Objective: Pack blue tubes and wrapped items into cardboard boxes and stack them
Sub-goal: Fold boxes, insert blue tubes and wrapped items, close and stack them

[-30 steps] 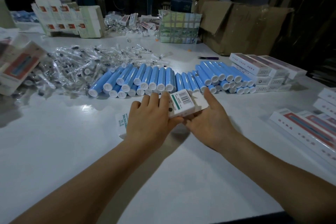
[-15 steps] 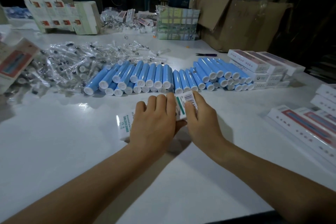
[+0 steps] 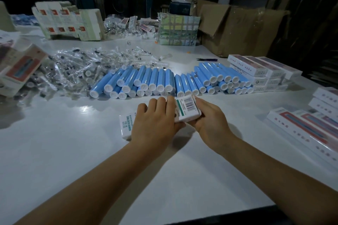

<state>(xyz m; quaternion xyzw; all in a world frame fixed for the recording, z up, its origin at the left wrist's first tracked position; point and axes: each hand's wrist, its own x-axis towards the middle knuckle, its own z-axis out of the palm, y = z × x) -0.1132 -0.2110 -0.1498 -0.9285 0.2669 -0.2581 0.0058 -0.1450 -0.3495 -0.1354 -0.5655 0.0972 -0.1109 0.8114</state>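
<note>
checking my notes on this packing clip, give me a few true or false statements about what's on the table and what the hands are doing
1. Both hands are on one white box. True: left hand, right hand.
2. The blue tubes stand upright. False: they lie on their sides, caps toward the camera.
3. Clear wrapped items are piled left of the tubes. True.
4. The stacked boxes sit left of the tubes. False: they sit to the right.
5. The box shows a barcode. True.
</note>
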